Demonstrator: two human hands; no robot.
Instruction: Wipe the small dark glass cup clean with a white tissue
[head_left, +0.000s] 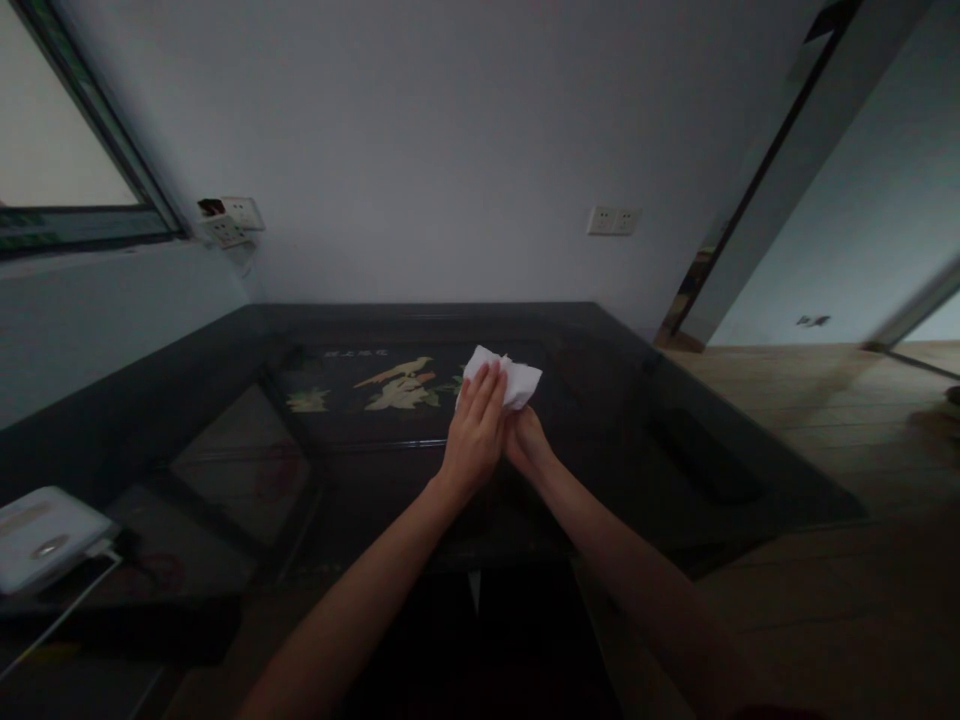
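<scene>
A crumpled white tissue [517, 384] is between my hands, above the middle of the dark, glossy table [600, 420]. My left hand [477, 425] presses against the tissue, its fingers straight and close together, pointing away from me. On the other side, my right hand [529, 438] holds the tissue from the right and slightly beneath. Its fingers are mostly hidden behind my left hand and the tissue. Inlaid in the tabletop, just left of my hands, is a picture of a pale bird [401, 372] with flowers.
A white box-shaped device [49, 538] with a white cable [64, 620] sits at the near left. A dark flat oblong object [705, 455] lies on the table's right side. Wall sockets [613, 221] are behind the table; a wooden floor [817, 410] shows at right.
</scene>
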